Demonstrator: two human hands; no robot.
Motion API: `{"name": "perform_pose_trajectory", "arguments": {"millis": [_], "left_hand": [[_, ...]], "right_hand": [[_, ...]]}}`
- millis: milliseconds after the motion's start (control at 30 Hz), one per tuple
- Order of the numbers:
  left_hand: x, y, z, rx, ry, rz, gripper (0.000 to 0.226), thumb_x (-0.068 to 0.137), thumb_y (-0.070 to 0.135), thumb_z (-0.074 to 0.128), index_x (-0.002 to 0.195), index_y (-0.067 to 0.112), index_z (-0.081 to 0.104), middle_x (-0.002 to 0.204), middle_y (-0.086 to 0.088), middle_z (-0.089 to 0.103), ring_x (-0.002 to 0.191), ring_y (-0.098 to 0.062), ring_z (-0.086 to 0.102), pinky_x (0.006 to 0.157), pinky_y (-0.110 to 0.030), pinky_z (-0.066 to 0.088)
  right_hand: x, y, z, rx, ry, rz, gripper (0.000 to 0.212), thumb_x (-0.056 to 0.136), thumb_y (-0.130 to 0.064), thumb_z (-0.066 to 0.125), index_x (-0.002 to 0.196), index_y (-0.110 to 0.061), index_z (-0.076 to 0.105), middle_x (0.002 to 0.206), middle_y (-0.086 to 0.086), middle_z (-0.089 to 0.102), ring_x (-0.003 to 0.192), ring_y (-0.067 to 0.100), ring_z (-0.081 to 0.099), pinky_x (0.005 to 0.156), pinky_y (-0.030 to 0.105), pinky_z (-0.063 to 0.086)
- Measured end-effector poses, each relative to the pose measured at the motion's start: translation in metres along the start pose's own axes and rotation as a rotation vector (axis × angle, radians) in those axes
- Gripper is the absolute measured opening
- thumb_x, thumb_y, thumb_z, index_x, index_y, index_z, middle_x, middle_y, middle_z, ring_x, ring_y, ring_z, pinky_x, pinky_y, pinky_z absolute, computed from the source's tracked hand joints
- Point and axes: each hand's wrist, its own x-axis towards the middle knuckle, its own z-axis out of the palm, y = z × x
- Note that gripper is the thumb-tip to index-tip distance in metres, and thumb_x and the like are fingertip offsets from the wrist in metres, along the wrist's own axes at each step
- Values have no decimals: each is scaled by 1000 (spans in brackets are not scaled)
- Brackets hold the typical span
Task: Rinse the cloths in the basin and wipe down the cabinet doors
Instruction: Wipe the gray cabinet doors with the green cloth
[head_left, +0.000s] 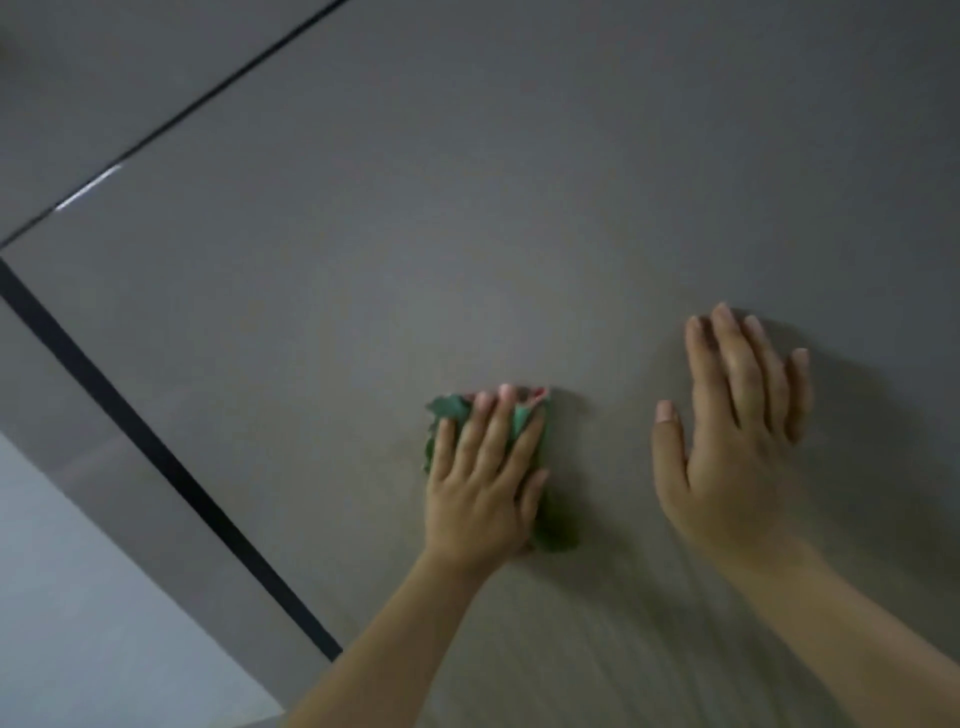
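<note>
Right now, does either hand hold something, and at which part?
The left hand presses a green cloth flat on the cabinet door, covering its middle. The right hand holds nothing.

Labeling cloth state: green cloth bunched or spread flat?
Bunched. The green cloth sits crumpled under the left hand, pressed against the cabinet door.

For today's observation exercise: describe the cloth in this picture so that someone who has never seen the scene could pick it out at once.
Start from the large grey cabinet door that fills the view. Two bare hands lie against it; go to the left hand, nearer the dark gap between doors. The cloth is the crumpled green piece pressed flat under its straight fingers, the only coloured thing there, while the right hand holds nothing.
</note>
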Motion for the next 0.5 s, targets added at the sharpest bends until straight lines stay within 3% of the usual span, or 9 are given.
{"name": "perform_pose_trajectory", "arguments": {"millis": [100,200,267,333,433,500], "left_hand": [[13,-53,-17,31,21,-271,61,101,46,13,152,18,-7,160,-4,-15,147,-18,-13,118,-36,-2],[62,-68,-30,-64,156,-598,62,100,39,18,152,6,7,158,-20,7,147,-32,0,118,-43,-3],[82,-53,-30,-112,229,-688,62,99,36,20,150,3,12,157,-23,13,146,-36,7,118,-48,-1],[70,-36,-19,-113,216,-608,60,100,38,17,151,7,10,157,-21,14,146,-34,5,118,-47,0],[10,-19,-2,-95,96,-339,56,102,39,14,153,20,-1,161,-8,-6,148,-23,-6,119,-45,-1],[-25,-19,5,-76,89,-280,56,102,38,15,153,22,-3,161,-1,-12,148,-21,-5,120,-44,1]], "right_hand": [[-2,-20,-1,57,-7,-76,53,90,-21,44,139,0,43,146,16,39,138,32,31,116,51,16],[-10,-39,2,104,-58,-203,53,89,-20,44,139,-3,43,146,12,40,138,29,31,116,48,16],[-13,-47,8,118,-70,-227,52,89,-19,44,139,-3,43,146,11,41,139,27,30,117,46,15],[-15,-56,15,142,-73,-228,51,90,-18,42,139,-2,43,145,11,42,138,26,31,117,46,15],[-21,-68,22,175,-109,-252,50,91,-17,41,138,-2,44,144,11,43,137,26,33,117,45,15],[-27,-75,25,179,-154,-273,49,91,-16,41,138,-2,44,145,11,43,138,25,33,117,45,16]]}}
